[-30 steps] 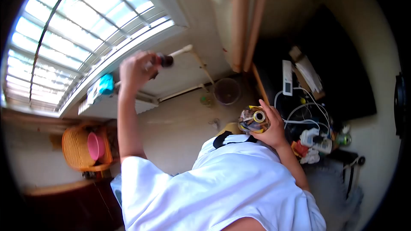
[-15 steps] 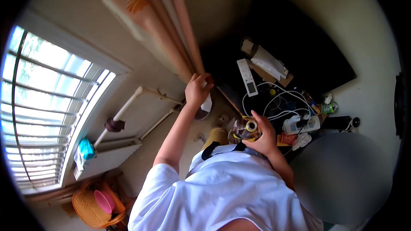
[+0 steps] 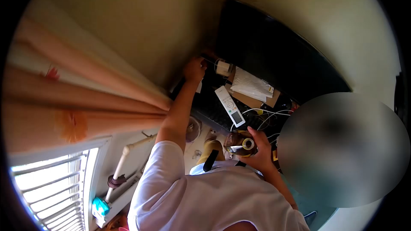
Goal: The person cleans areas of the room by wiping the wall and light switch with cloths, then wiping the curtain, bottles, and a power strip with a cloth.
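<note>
My right hand point(image 3: 260, 150) is wrapped round a brown see-through bottle point(image 3: 234, 140) with yellow on it, held upright in front of my body. Seen from above, its pale round top points toward me. My left arm stretches to the far left corner of the dark desk, where my left hand point(image 3: 195, 70) has its fingers curled in shadow. Whatever it grips, if anything, I cannot make out. Beside that hand stands a small pale box point(image 3: 223, 67). A white remote control point(image 3: 230, 106) lies on the desk between my two hands.
A large black screen point(image 3: 278, 51) stands along the back of the desk. Before it lies a white plastic packet point(image 3: 252, 84) on cardboard, near white cables point(image 3: 274, 111). An orange curtain point(image 3: 107, 111) hangs at left, above a barred window point(image 3: 51, 188) and a pipe point(image 3: 122, 162).
My left hand has left the curtain's edge and reached forward to the desk's far corner. The view has turned left toward the desk and screen. My right hand still holds the bottle.
</note>
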Tool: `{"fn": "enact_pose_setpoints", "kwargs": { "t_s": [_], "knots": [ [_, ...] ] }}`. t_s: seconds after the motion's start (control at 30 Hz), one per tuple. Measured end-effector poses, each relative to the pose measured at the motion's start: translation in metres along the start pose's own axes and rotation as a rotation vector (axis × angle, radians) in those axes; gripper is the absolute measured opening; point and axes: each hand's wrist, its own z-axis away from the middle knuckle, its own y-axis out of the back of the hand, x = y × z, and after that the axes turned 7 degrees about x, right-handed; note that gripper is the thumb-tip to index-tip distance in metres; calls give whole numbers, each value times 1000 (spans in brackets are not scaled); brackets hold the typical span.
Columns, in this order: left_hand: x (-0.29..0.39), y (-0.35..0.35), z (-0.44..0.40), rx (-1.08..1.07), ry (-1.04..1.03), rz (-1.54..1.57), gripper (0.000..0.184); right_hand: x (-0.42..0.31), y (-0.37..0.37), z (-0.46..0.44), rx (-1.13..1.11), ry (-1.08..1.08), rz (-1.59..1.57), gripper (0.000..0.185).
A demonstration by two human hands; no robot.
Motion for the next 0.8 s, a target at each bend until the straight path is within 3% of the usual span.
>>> {"fn": "enact_pose_setpoints", "kwargs": {
  "t_s": [0.07, 0.13, 0.27, 0.37, 0.43, 0.5, 0.57, 0.63, 0.7, 0.8],
  "knots": [
    [-1, -9, -5, -69, 6, -31, 46, -1, -2, -8, 10, -42, -7, 85],
    [-8, -22, -5, -21, -143, -174, 44, -1, -5, -17, 34, -24, 2, 84],
    [-19, -25, -6, 40, -256, -171, 50, -6, -9, -30, 41, -56, 33, 81],
    [-47, -5, -20, 83, -207, 159, 53, -6, -13, -33, 103, -59, 14, 79],
    [-61, 9, -41, -19, 33, 290, 51, -8, -12, -35, 103, -78, 43, 79],
    [-58, 12, -64, 73, 36, 352, 48, -2, -14, -33, 97, -81, 43, 79],
    [-57, 6, -92, 80, -143, 472, 45, -1, -17, -31, 89, -89, 45, 80],
    [-54, -14, -106, 34, -160, 448, 43, -2, -20, -31, 97, -81, 90, 80],
    [-52, -35, -115, -287, 5, 714, 43, -4, -22, -28, 83, -156, 71, 81],
    [-52, -60, -120, -480, -2, 603, 37, -1, -23, -25, 59, -154, 86, 83]
  ]
}}
